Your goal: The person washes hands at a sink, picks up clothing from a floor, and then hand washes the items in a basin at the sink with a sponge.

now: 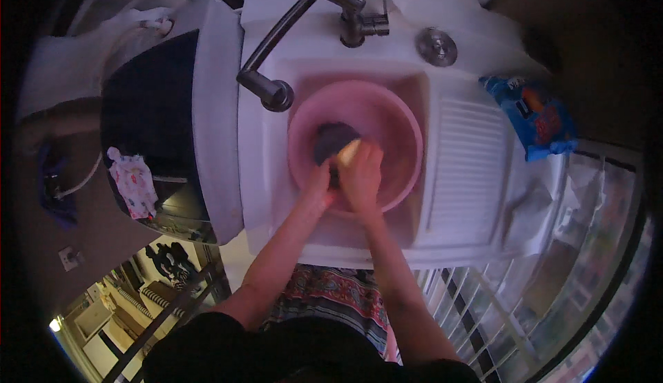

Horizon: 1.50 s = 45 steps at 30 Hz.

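Note:
Both my hands are over a pink basin that sits in a white sink. My right hand is closed around a pale yellow block that looks like a bar of soap. A dark grey, bunched cloth lies against the soap, and its exact kind cannot be made out. My left hand is closed on the near side of this cloth, its fingertips partly hidden. The two hands almost touch.
A dark metal faucet arches over the sink's left side. On the right are a ribbed washboard and a blue packet. A round metal drain strainer lies at the back. Left stands a black-topped appliance bearing a floral cloth.

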{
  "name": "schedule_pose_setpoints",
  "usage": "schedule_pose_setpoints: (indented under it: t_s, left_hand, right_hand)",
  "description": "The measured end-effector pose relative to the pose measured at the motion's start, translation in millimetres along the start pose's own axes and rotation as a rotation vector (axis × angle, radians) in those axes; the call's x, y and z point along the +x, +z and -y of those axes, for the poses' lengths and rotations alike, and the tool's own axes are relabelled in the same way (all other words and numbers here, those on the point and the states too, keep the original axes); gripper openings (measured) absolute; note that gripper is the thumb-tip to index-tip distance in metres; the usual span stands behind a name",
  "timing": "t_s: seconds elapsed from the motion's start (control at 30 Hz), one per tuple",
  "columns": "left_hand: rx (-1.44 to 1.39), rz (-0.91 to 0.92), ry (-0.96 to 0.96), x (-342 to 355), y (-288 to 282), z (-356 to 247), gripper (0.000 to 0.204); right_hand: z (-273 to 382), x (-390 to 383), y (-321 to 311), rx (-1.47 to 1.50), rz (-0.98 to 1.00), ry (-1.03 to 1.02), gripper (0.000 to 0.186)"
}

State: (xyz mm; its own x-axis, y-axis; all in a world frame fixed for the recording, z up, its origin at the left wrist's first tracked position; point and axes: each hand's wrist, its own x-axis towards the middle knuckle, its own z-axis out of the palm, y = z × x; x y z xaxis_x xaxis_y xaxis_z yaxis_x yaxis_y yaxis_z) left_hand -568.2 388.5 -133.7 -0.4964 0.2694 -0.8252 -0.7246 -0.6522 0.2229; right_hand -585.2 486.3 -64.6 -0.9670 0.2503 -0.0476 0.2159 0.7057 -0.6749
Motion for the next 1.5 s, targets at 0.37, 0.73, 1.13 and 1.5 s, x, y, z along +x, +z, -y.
schedule_pose_setpoints:
  t_s: [0.37, 0.73, 1.13, 1.5]
  left_hand:
    - [0.064, -0.147, 0.136, -24, 39, 0, 0.052]
    - [0.062, -0.148, 0.174, -22, 20, -22, 0.053]
    - [0.018, -0.117, 0.153, -34, 46, -12, 0.053]
    - [-0.128, 0.273, 0.108, -45, 41, -12, 0.055]
  right_hand:
    - [-7, 5, 22, 0.472, 0.034, 0.594, 0.038]
    - [-8, -21, 42, 0.489, -0.060, 0.290, 0.039]
    - [-12, 7, 15, 0.562, 0.061, 0.386, 0.039]
    - [-33, 41, -9, 0.321, -0.004, 0.339, 0.038]
